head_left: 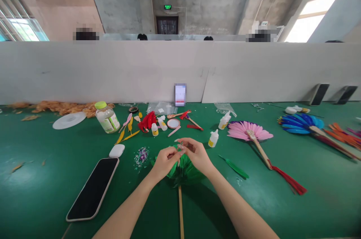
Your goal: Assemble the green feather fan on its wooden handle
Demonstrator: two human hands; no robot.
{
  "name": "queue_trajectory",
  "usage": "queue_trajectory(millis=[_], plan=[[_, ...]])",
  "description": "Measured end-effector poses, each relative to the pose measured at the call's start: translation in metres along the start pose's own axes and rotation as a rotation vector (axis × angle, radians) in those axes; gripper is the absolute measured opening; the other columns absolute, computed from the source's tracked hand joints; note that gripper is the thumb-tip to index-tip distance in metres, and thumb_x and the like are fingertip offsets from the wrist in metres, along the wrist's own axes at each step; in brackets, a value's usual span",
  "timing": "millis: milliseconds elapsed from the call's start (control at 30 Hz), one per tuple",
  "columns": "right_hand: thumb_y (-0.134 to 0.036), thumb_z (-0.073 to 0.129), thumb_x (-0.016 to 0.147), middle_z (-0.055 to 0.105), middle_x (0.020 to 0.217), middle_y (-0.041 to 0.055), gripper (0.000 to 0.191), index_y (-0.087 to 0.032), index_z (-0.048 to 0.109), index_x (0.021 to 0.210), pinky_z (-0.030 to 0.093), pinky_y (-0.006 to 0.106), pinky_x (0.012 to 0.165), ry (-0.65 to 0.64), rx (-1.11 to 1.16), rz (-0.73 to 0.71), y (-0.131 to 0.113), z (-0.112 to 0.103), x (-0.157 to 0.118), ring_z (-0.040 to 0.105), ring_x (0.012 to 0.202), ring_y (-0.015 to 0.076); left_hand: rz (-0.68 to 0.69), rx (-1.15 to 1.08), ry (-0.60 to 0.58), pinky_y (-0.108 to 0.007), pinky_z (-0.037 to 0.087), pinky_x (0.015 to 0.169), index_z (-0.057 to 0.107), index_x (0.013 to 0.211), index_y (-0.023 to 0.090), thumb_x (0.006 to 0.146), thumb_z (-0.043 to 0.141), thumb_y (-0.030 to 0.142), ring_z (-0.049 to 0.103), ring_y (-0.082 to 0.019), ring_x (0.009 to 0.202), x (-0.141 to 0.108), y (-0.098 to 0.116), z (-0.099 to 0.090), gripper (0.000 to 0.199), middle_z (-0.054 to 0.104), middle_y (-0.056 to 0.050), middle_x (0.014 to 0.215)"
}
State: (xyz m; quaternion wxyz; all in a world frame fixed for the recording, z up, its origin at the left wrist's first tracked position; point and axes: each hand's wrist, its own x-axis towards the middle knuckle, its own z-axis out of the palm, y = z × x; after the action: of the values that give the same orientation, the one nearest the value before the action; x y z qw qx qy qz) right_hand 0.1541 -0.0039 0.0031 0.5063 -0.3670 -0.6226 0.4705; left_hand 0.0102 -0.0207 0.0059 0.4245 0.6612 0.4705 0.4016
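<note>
My left hand and my right hand meet over a green feather fan at the centre of the table. Both have their fingertips pinched close together, on something too small to make out. The fan's wooden handle points toward me between my forearms. To the left of my left hand lies a pile of small purple and white flakes. A loose green feather lies to the right of my right hand.
Glue bottles stand beyond my hands. A pink feather fan and a blue one lie to the right. On the left are a large phone, a white case and a green-lidded jar. A white partition runs behind.
</note>
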Motion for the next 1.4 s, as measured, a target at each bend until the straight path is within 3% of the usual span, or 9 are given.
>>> queue_trajectory(millis=[267, 600, 867, 1200, 1400], plan=[[-0.035, 0.056, 0.078, 0.066, 0.082, 0.0058, 0.024, -0.018, 0.065, 0.093, 0.049, 0.029, 0.065, 0.030, 0.019, 0.010, -0.0016, 0.0013, -0.0011, 0.059, 0.072, 0.0174, 0.000, 0.011, -0.005, -0.021, 0.024, 0.048, 0.048, 0.049, 0.015, 0.076, 0.053, 0.046, 0.032, -0.007, 0.047, -0.0013, 0.0033, 0.0017, 0.042, 0.039, 0.004, 0.048], [-0.038, 0.055, 0.079, 0.064, 0.072, 0.0043, 0.026, -0.018, 0.067, 0.091, 0.050, 0.028, 0.061, 0.063, 0.021, -0.020, -0.0027, 0.0014, -0.0020, 0.058, 0.063, 0.0152, -0.007, -0.012, -0.032, -0.022, 0.025, 0.048, 0.051, 0.048, 0.015, 0.076, 0.053, 0.045, 0.033, -0.008, 0.047, -0.0026, 0.0049, 0.0011, 0.041, 0.040, 0.004, 0.047], [-0.034, 0.069, 0.068, 0.061, 0.072, 0.0011, 0.032, -0.018, 0.065, 0.096, 0.049, 0.028, 0.066, -0.083, 0.203, 0.067, 0.0014, -0.0013, 0.0017, 0.058, 0.070, 0.0145, -0.020, -0.013, 0.003, -0.022, 0.024, 0.048, 0.053, 0.051, 0.014, 0.077, 0.052, 0.046, 0.033, -0.008, 0.048, -0.0013, -0.0009, 0.0000, 0.041, 0.040, 0.004, 0.049], [-0.037, 0.069, 0.068, 0.065, 0.089, 0.0049, 0.024, -0.018, 0.064, 0.081, 0.051, 0.029, 0.065, -0.064, 0.277, 0.106, 0.0035, 0.0024, 0.0002, 0.060, 0.073, 0.0153, -0.002, -0.006, 0.005, -0.022, 0.023, 0.048, 0.052, 0.050, 0.014, 0.077, 0.052, 0.047, 0.031, -0.007, 0.047, -0.0008, -0.0011, -0.0010, 0.042, 0.039, 0.004, 0.047], [-0.040, 0.067, 0.069, 0.064, 0.078, 0.0033, 0.027, -0.017, 0.063, 0.082, 0.049, 0.027, 0.063, -0.089, 0.243, 0.109, 0.0042, 0.0013, 0.0015, 0.058, 0.068, 0.0141, -0.016, -0.034, 0.002, -0.022, 0.025, 0.048, 0.052, 0.049, 0.014, 0.076, 0.053, 0.048, 0.033, -0.008, 0.047, -0.0002, 0.0009, -0.0012, 0.043, 0.040, 0.004, 0.046]])
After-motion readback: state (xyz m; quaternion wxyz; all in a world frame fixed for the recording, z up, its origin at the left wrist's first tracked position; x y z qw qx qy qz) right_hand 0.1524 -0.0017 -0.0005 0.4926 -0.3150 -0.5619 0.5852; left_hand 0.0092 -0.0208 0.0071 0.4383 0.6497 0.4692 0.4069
